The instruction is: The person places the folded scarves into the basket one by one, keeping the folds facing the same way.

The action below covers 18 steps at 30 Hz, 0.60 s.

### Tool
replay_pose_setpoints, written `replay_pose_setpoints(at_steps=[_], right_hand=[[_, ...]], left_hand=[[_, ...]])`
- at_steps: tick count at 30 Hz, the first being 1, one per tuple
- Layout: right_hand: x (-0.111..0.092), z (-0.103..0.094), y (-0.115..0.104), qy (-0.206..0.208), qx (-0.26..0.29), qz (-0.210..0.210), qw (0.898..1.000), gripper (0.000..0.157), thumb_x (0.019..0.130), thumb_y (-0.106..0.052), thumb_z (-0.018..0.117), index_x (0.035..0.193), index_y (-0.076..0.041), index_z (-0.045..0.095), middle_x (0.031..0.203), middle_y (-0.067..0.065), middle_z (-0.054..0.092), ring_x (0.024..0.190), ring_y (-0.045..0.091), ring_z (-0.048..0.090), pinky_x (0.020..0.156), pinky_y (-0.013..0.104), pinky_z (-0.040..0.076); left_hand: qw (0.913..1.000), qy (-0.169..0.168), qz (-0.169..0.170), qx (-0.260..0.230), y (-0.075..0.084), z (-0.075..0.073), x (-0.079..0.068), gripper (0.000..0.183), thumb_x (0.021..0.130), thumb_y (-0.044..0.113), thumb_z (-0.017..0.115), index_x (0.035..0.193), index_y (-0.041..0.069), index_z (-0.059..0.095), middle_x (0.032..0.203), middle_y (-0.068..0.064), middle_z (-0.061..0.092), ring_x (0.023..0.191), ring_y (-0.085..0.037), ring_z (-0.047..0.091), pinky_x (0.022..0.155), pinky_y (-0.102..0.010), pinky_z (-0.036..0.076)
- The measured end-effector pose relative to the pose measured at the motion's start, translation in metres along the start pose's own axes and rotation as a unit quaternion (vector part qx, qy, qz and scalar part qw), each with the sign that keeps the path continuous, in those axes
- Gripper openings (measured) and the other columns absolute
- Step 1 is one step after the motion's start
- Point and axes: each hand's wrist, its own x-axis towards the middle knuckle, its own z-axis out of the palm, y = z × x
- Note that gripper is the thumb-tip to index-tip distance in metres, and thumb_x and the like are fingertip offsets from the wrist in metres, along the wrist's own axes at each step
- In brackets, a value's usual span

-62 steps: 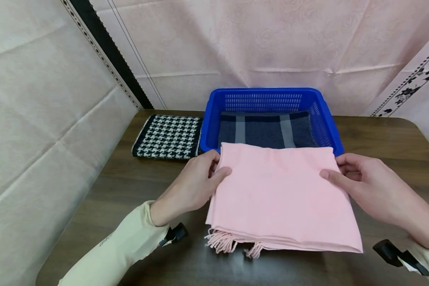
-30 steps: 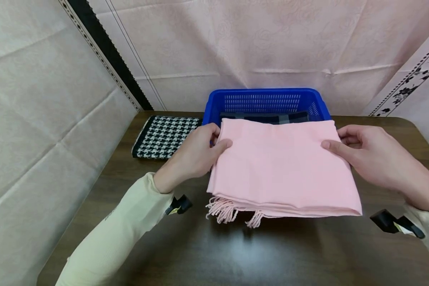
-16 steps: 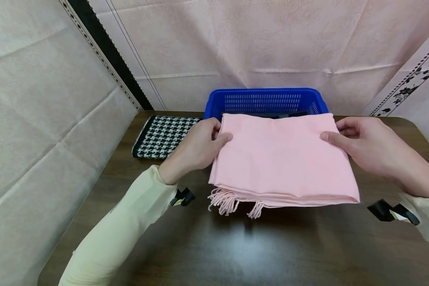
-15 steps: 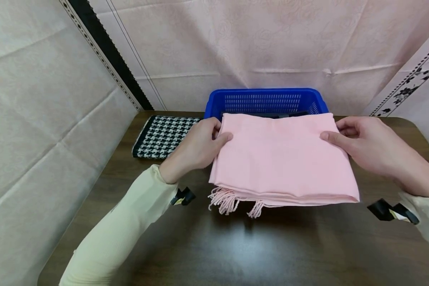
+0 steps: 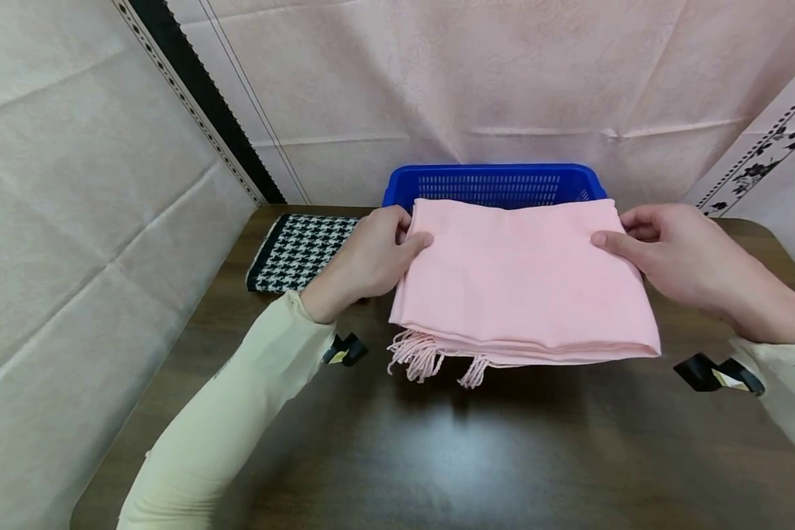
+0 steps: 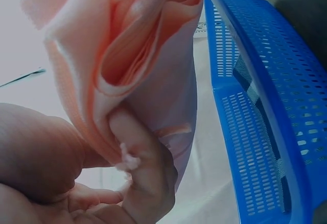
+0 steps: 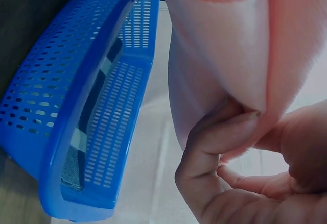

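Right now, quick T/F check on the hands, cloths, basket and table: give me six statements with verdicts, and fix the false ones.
1. The left hand and right hand grip opposite sides of the pink cloth. True.
2. A dark cloth with a pale band shows inside the blue basket. True.
3. The pink cloth lies flat inside the blue basket. False: it is held up in both hands.
4. The black-and-white cloth sits right of the blue basket. False: the black-and-white cloth is on the person's left of it.
5. A fringe hangs from the pink cloth's near edge, toward the left hand's side. True.
6. The table is white. False: the table is brown.
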Motion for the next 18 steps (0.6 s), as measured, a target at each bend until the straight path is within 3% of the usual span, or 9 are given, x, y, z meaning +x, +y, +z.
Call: replay_pose_setpoints(at_steps=[4, 11, 18], right_hand=[[0.004, -0.003, -0.001, -0.003, 0.002, 0.001, 1.0, 0.067, 0.099, -0.058, 0.056, 0.129, 0.002, 0.061, 0.097, 0.011, 0.075, 0.075, 0.012, 0.06, 0.061, 0.027, 0.044], [0.008, -0.005, -0.002, 0.001, 0.004, 0.01, 1.0, 0.068, 0.099, -0.056, 0.056, 0.132, 0.004, 0.058, 0.106, 0.02, 0.073, 0.079, 0.018, 0.061, 0.061, 0.028, 0.045], [0.014, -0.012, -0.005, -0.005, 0.0, 0.008, 1.0, 0.069, 0.101, -0.056, 0.054, 0.134, 0.005, 0.056, 0.105, 0.021, 0.071, 0.078, 0.021, 0.06, 0.059, 0.03, 0.043]], left_hand=[[1.0, 0.001, -0.007, -0.003, 0.002, -0.002, 0.004, 0.026, 0.105, 0.03, 0.057, 0.102, 0.004, 0.057, 0.085, -0.007, 0.052, 0.074, -0.019, 0.054, 0.06, -0.029, 0.042], [0.9999, -0.005, -0.015, -0.007, 0.006, -0.005, 0.01, 0.027, 0.106, 0.031, 0.056, 0.103, 0.004, 0.058, 0.087, -0.007, 0.053, 0.074, -0.018, 0.055, 0.059, -0.026, 0.043], [0.9998, 0.0, -0.022, -0.003, 0.008, -0.01, 0.017, 0.028, 0.106, 0.032, 0.056, 0.102, 0.005, 0.058, 0.087, -0.006, 0.053, 0.073, -0.017, 0.054, 0.061, -0.027, 0.043]])
